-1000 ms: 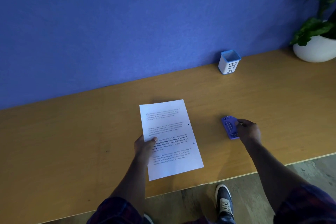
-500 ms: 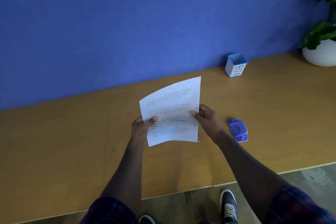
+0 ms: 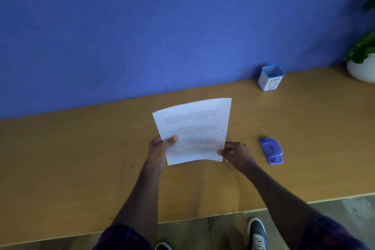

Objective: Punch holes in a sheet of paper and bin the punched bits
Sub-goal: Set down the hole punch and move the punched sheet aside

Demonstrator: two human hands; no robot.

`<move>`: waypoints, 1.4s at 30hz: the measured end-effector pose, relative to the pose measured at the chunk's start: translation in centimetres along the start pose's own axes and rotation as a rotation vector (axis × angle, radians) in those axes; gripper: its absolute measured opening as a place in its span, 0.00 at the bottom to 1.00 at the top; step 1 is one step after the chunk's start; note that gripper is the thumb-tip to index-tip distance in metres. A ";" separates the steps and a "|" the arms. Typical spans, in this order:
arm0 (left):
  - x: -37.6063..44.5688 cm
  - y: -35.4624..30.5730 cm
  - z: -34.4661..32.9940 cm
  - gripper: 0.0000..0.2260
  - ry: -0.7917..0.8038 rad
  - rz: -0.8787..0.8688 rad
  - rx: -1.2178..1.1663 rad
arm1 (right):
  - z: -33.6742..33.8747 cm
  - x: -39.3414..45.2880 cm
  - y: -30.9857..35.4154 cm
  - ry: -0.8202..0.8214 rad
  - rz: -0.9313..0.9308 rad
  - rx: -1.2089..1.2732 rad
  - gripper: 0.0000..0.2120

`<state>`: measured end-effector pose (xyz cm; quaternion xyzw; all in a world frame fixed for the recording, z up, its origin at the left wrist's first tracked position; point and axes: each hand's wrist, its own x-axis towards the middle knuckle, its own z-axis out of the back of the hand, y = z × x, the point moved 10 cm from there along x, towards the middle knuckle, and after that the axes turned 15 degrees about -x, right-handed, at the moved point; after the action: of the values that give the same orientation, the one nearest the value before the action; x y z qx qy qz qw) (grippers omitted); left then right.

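Paper, one white printed sheet (image 3: 192, 130), is held up off the light-brown wooden tabletop (image 3: 81, 158) between both hands, its text facing the camera. The left hand (image 3: 160, 148) pinches the sheet's left edge about two-thirds of the way down, thumb across the printed face and fingers behind; the right hand (image 3: 235, 151) is closed on the lower right corner, thumb tip on the front. Two small dark holes show near the right margin, so the punching looks done. The sheet bows gently between the two grips, a sign of how light and limp it is: it will probably flop if held by one corner, and crease if squeezed hard, so an edge pinch with a flat thumb suits it best. A tiny pale speck lies just below the right hand, possibly a punched bit, though it is too small to be sure. To the right, apart from the hands, a small purple plastic hole punch (image 3: 271, 150) lies on the tabletop. Farther back, against the blue wall (image 3: 142, 26), stands a white, blue-rimmed cup lettered BIN (image 3: 271, 79), and a white plant pot (image 3: 361, 70) sits at the far right.
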<state>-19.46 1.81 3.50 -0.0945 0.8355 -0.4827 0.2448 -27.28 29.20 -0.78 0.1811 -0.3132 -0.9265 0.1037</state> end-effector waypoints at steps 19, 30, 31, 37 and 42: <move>-0.5 1.4 2.3 0.12 -0.066 -0.007 0.280 | 1.1 -0.5 1.9 -0.116 0.027 0.043 0.06; -0.2 1.0 4.6 0.06 -0.131 -0.054 0.320 | 0.6 1.2 2.8 -0.082 -0.043 0.299 0.12; -0.2 0.9 4.8 0.06 -0.149 -0.055 0.317 | 0.4 1.3 3.1 -0.074 -0.047 0.324 0.10; 1.0 0.8 7.2 0.03 -0.264 0.011 0.342 | -1.5 1.7 5.2 -0.001 -0.053 0.415 0.05; 2.2 0.2 9.5 0.04 -0.334 0.053 0.367 | -3.5 2.5 5.9 0.089 -0.123 0.366 0.06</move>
<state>-16.53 -6.18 -1.33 -0.1048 0.6842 -0.5974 0.4050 -27.75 21.92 -0.39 0.2565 -0.4599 -0.8497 0.0259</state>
